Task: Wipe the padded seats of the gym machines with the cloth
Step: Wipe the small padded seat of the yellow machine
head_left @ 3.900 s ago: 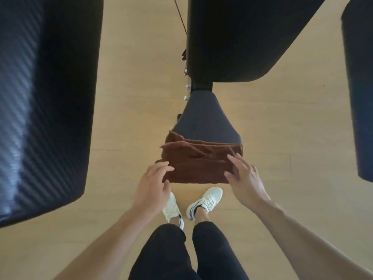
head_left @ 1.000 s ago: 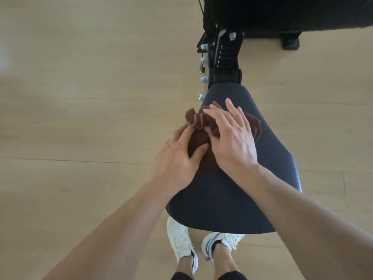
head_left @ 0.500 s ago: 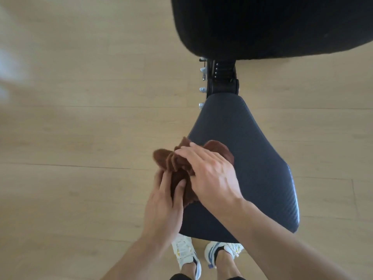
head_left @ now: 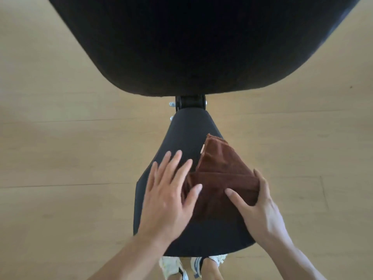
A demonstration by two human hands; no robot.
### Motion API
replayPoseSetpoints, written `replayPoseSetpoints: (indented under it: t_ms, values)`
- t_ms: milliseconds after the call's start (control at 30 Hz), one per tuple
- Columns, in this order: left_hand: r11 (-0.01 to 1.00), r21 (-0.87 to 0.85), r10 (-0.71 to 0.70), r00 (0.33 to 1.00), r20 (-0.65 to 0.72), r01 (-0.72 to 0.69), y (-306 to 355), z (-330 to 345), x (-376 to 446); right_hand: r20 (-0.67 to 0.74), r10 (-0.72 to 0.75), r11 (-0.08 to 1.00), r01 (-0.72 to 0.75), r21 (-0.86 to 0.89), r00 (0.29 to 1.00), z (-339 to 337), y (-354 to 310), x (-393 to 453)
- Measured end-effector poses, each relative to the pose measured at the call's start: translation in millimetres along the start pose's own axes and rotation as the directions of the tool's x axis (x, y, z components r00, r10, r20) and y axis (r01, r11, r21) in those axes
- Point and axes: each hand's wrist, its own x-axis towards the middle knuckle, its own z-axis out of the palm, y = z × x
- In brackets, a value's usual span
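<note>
The right hand [head_left: 260, 211] grips the right edge of the folded brown terry cloth [head_left: 220, 178], thumb laid across the top and fingers wrapped round the fold, probably to keep the layers from slipping apart. The left hand [head_left: 167, 197] lies flat and wide, fingers straight and spread; its fingertips and thumb overlap the cloth's left edge while the palm sits over the bare pad, which looks like smoothing or pressing the cloth flat before a stroke.

The cloth rests on the right half of the dark grey, wedge-shaped padded seat [head_left: 187, 134], with one pointed corner reaching toward the narrow end. A small pale label shows on its upper left edge. The seat's left side and near edge are uncovered, so I judge most of this pad is yet to be wiped.

Beyond the seat's narrow end a black metal bracket [head_left: 189, 102] joins it to a large black padded backrest [head_left: 193, 41] that fills the top of the view. Below the seat's near edge two white trainers [head_left: 173, 267] stand on the pale wooden floor [head_left: 60, 158].

Counted: two hands, one cloth, one seat, one backrest, two shoes.
</note>
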Motion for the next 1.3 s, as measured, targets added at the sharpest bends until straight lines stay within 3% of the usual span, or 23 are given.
replayPoseSetpoints:
  t_ms: [100, 167, 233, 400, 700, 800, 967, 1200, 1300]
  values:
    - [0.94, -0.035, -0.341, 0.937, -0.073, 0.339, -44, -9, -13, -0.045, 0.015, 1.0, -0.013, 0.026, 0.999, 3, -2, 10]
    - [0.806, -0.187, -0.564, 0.824, 0.045, 0.562, -49, -9, -22, -0.043, 0.014, 0.999, -0.015, -0.03, 0.999, 2, -8, 17]
    - [0.68, -0.315, -0.66, 0.74, 0.128, 0.662, -45, -4, -27, -0.032, -0.022, 0.993, 0.018, -0.118, 0.999, 1, -21, 25]
    - [0.686, -0.29, -0.667, 0.736, 0.115, 0.667, -49, 0, -27, -0.076, -0.211, 0.922, 0.172, -0.348, 0.975, 13, -73, 61]
    - [0.73, -0.275, -0.642, 0.766, 0.036, 0.625, -47, 4, -27, -0.129, -0.327, 0.922, 0.286, -0.261, 0.936, 45, -143, 117]
    - [0.742, -0.264, -0.634, 0.773, 0.023, 0.616, -47, 5, -27, -0.085, -0.421, 0.869, 0.375, -0.324, 0.903, 47, -155, 126]
    - [0.744, -0.264, -0.633, 0.774, 0.015, 0.613, -49, 7, -28, 0.006, -0.684, 0.666, 0.628, -0.402, 0.73, 48, -138, 117]
    - [0.734, -0.304, -0.633, 0.774, 0.016, 0.607, -53, 11, -28, 0.19, -0.652, 0.63, 0.664, -0.402, 0.734, 31, -125, 92]
    - [0.731, -0.345, -0.626, 0.78, 0.007, 0.59, -50, 9, -28, 0.252, -0.671, 0.593, 0.709, -0.382, 0.697, 33, -116, 63]
